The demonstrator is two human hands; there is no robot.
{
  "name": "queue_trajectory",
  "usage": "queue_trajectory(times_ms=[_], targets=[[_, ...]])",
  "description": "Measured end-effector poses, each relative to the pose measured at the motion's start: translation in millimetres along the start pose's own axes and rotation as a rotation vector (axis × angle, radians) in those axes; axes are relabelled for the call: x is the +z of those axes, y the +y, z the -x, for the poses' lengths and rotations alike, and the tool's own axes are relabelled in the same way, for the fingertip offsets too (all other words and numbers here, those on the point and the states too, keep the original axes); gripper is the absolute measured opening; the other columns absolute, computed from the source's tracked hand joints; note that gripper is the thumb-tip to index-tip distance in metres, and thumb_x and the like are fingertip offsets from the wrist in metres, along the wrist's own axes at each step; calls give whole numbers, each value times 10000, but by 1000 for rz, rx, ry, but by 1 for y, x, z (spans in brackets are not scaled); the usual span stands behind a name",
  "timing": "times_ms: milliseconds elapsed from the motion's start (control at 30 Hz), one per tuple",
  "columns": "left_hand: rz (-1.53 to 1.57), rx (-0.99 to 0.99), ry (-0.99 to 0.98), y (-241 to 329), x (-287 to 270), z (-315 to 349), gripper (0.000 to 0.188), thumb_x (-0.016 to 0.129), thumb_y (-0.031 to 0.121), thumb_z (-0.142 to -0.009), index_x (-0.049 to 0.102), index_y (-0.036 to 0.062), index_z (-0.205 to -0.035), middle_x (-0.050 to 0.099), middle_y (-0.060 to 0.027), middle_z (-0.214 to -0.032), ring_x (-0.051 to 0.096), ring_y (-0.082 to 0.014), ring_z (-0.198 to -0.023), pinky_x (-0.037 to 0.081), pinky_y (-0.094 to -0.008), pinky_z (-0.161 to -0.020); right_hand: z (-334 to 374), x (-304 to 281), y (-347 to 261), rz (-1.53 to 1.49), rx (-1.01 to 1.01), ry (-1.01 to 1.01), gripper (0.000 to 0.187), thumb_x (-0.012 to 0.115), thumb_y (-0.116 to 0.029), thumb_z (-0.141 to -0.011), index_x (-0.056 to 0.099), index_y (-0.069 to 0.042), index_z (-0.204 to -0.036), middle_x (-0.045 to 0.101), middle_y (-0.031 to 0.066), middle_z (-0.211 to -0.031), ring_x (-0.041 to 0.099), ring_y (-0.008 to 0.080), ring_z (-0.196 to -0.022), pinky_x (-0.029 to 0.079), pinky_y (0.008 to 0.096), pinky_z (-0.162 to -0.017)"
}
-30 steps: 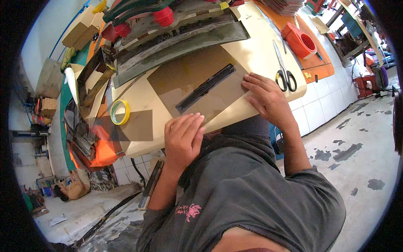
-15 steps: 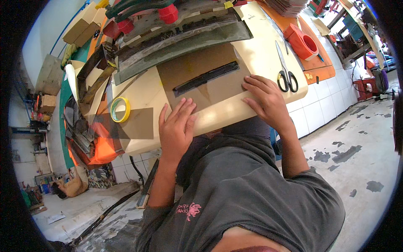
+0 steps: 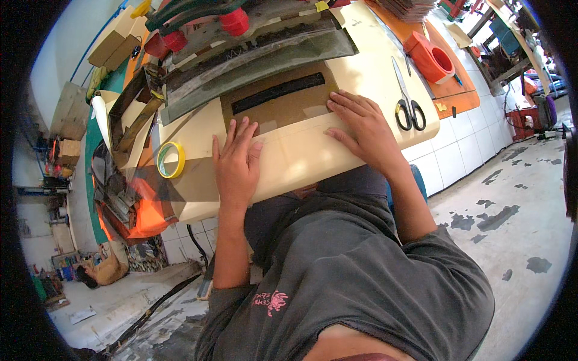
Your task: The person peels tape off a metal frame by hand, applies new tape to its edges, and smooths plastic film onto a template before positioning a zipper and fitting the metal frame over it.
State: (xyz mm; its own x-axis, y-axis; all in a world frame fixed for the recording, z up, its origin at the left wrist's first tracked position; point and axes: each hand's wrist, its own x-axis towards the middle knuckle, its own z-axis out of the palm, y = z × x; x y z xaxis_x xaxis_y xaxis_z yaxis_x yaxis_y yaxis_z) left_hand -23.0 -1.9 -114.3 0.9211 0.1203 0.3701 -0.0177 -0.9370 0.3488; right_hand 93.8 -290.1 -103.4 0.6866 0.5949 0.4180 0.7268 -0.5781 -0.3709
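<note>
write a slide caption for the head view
Both hands, left hand and right hand, press flat on a brown cardboard sheet beside scissors and yellow tape roll.

Both forearms reach up from the lower edge, bare below the short grey sleeves. The left hand [image 3: 236, 163] lies flat, palm down, fingers [image 3: 241, 133] straight and slightly spread, pointing away from the body. The right hand [image 3: 361, 129] also rests palm down, its fingers fanned out and angled toward the left, thumb stretched along the near side. The right elbow bends outward; the left arm runs nearly straight. Neither hand grips anything.
</note>
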Motion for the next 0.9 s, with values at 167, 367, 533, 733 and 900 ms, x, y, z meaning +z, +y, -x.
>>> queue_trajectory(times_ms=[167, 367, 533, 733, 900], targets=[[-56, 24, 34, 3, -4, 1, 407, 594, 326, -1082, 687, 144, -1433, 656, -94, -1501, 521, -296, -1487, 257, -557, -1288, 0, 4, 0, 23, -4, 30, 547, 731, -378, -981, 658, -43, -1406, 612, 136, -1527, 531, 338, -1447, 393, 483, -1216], [-33, 85, 85, 3, 0, 7, 366, 636, 305, -1055, 749, 95, -1333, 718, -114, -1404, 600, -287, -1407, 343, -521, -1246, 6, 11, 4, -1, 58, 87, 505, 750, -362, -972, 700, -40, -1357, 652, 133, -1478, 563, 333, -1414, 428, 461, -1195], [-30, 87, 113, 4, 0, 7, 327, 659, 289, -1038, 778, 84, -1263, 749, -103, -1348, 636, -277, -1365, 369, -504, -1227, 4, 13, 1, 7, 45, 137, 463, 754, -352, -970, 731, -37, -1309, 689, 133, -1422, 591, 326, -1384, 449, 462, -1175], [20, 77, 114, 3, 0, 10, 265, 654, 226, -1038, 789, 104, -1230, 765, -95, -1316, 648, -273, -1349, 344, -503, -1242, 8, 14, 2, -2, 27, 201, 366, 782, -306, -945, 767, -41, -1197, 739, 122, -1309, 654, 307, -1283, 499, 449, -1105], [55, 123, 196, 3, -1, 11, 216, 659, 190, -1023, 813, 64, -1107, 808, -100, -1147, 728, -273, -1147, 427, -504, -1166, 11, 15, 4, -52, 17, 264, 257, 794, -249, -926, 773, -38, -1071, 764, 117, -1177, 695, 304, -1150, 534, 441, -1011]])
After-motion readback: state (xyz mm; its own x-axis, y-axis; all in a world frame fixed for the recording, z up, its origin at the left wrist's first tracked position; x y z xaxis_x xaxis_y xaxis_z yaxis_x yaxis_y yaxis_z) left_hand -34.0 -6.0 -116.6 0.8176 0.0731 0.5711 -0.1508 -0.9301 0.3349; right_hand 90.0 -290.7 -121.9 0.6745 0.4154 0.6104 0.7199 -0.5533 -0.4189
